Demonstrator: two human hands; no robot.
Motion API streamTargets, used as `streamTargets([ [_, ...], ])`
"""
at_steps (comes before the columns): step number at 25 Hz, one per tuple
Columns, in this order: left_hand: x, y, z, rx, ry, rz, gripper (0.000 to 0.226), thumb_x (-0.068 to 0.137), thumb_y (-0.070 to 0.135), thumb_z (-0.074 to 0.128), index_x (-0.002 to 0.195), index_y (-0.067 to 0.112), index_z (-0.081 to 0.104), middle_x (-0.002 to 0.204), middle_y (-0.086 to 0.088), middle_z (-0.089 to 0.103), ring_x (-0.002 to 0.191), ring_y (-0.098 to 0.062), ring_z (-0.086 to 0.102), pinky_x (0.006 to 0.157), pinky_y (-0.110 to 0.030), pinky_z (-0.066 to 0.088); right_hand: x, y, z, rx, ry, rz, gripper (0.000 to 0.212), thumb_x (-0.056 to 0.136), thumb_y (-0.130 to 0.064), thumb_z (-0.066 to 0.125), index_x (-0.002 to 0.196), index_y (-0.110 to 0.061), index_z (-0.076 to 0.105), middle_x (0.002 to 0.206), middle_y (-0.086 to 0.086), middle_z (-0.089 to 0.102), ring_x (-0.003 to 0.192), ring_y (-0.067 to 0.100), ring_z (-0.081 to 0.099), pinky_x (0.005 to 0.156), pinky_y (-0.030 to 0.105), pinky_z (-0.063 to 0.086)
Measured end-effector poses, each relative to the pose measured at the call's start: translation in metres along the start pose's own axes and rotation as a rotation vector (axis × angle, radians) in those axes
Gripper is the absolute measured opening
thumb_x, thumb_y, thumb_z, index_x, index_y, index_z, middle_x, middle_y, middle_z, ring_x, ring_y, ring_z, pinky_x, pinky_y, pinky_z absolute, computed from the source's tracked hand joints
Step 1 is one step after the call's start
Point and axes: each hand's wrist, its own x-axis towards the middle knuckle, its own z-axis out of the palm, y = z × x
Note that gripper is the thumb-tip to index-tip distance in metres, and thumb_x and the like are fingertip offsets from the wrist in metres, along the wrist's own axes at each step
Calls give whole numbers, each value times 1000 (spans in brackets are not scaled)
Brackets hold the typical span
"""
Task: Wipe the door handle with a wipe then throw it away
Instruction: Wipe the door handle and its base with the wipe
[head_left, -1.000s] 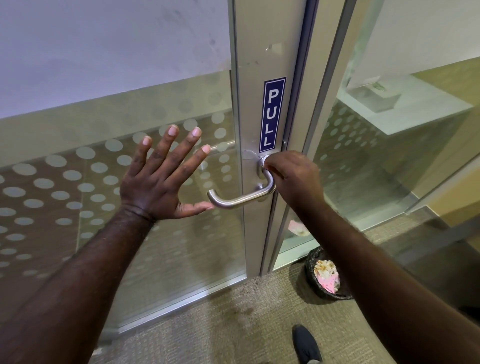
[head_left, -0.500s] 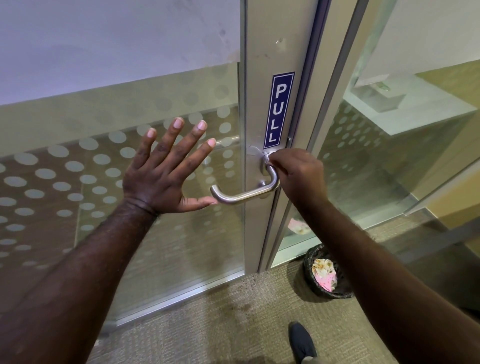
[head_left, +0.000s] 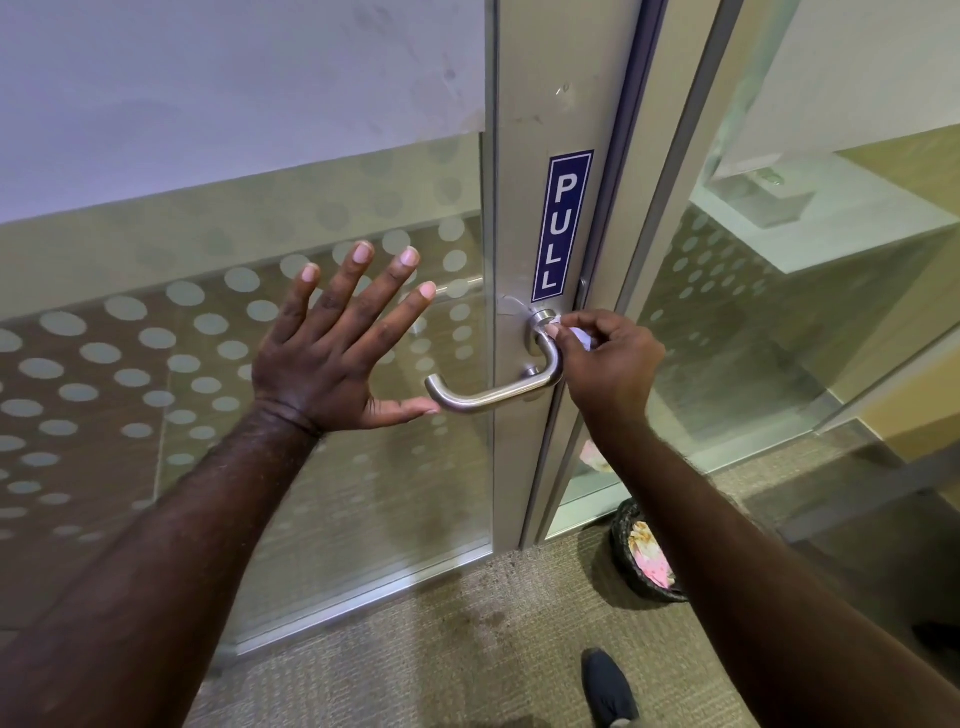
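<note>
Right hand (head_left: 608, 364) now lifted from the bend to the neck of the door handle (head_left: 498, 395), grip pinched shut on the wipe (head_left: 577, 336), left hand (head_left: 332, 353) still spread open on the glass (head_left: 156, 364), holding nothing; lever still unwiped, bin (head_left: 623, 540) waiting below.

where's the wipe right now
In the head view, the wipe is bunched in the right hand, pressed against the top of the door handle just under the PULL sign.

The right hand (head_left: 608, 364) hides most of the wipe (head_left: 581, 338).
</note>
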Motion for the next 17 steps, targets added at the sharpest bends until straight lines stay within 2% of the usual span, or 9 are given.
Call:
streamTargets([
  [2, 0, -1, 0, 9, 1, -1, 106, 82, 90, 32, 156, 14, 35, 156, -9, 41, 149, -31, 26, 122, -44, 3, 0, -4, 0, 49, -1, 56, 8, 75, -8, 80, 81, -6, 76, 67, -5, 68, 55, -8, 57, 54, 3, 39],
  [7, 0, 0, 0, -4, 3, -6, 107, 82, 91, 33, 156, 15, 34, 155, -9, 42, 150, -31, 24, 122, -43, 1, 0, 3, -1, 38, -22, 122, 7, 76, -7, 80, 81, -9, 76, 69, -7, 69, 62, -5, 62, 63, 5, 45],
  [10, -1, -2, 0, 5, 4, -3, 107, 82, 91, 33, 156, 14, 34, 155, -10, 42, 149, -32, 25, 122, -43, 2, -6, 12, -4, 44, -29, 170, 7, 76, -7, 79, 80, -12, 76, 65, -7, 68, 55, -5, 59, 58, 6, 45],
  [13, -2, -1, 0, 4, 0, 3, 108, 81, 92, 33, 156, 14, 34, 155, -10, 43, 149, -32, 26, 122, -43, 3, -13, 18, -8, 54, -7, 238, 9, 77, -8, 79, 76, -16, 74, 64, -6, 68, 52, -3, 58, 55, 10, 47],
  [15, -2, -1, 0, -5, -16, 2, 109, 80, 92, 33, 156, 14, 34, 155, -10, 42, 149, -32, 26, 122, -43, 3, -17, 24, -14, -4, -9, 251, 8, 77, -10, 78, 76, -16, 74, 68, -7, 69, 59, -2, 61, 64, 16, 51],
  [17, -2, -3, -3, -26, -35, 6, 109, 80, 92, 33, 156, 13, 33, 155, -11, 42, 149, -33, 26, 122, -44, 2, -21, 30, -21, -66, -14, 232, 3, 79, -13, 77, 80, -14, 75, 73, -3, 72, 65, 5, 63, 70, 24, 53],
])
